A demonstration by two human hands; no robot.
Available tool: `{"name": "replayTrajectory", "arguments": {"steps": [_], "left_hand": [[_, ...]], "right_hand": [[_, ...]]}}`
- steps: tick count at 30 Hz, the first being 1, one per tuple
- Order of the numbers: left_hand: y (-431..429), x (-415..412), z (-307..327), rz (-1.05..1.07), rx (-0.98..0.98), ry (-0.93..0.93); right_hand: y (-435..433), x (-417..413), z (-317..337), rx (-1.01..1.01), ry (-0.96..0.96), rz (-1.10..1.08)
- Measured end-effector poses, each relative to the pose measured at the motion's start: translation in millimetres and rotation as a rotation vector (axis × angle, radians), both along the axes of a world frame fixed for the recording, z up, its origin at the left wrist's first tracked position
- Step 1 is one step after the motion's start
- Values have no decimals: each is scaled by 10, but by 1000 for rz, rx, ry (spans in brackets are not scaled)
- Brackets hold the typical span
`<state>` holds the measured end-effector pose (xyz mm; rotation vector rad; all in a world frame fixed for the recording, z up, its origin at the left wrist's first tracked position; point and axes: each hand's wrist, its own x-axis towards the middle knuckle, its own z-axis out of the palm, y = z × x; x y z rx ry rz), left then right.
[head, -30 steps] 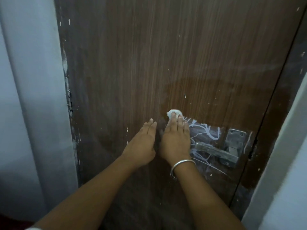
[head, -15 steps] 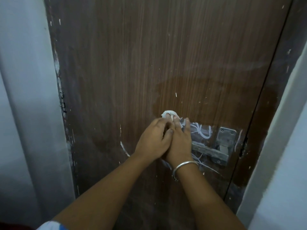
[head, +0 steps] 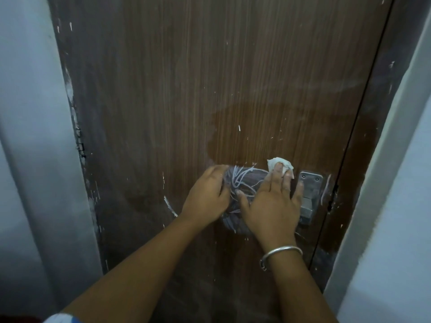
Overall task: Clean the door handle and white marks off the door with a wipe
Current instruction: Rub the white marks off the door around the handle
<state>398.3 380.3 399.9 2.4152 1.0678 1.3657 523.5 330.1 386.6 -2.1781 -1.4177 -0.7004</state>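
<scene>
Wipe lies pressed to door beneath right hand.

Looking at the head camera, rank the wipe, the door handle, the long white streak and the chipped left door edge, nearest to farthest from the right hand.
1. wipe, pressed under the right hand fingertips.
2. door handle, just right of the little finger.
3. long white streak, to the left, beyond the left hand.
4. chipped left door edge, far upper left.
</scene>
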Motion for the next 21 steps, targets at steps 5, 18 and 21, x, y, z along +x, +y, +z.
{"name": "replayTrajectory", "arguments": {"steps": [5,18,21], "left_hand": [[-28,-13,-72,-16,2,14],[-57,42,-157,-16,-72,-18],[-35,26,-136,-9,-84,-35]], "right_hand": [[-113,75,5,-12,42,-24],[12,-122,-22,-3,87,-57],[73,-152,-33,-18,41,-48]]}}
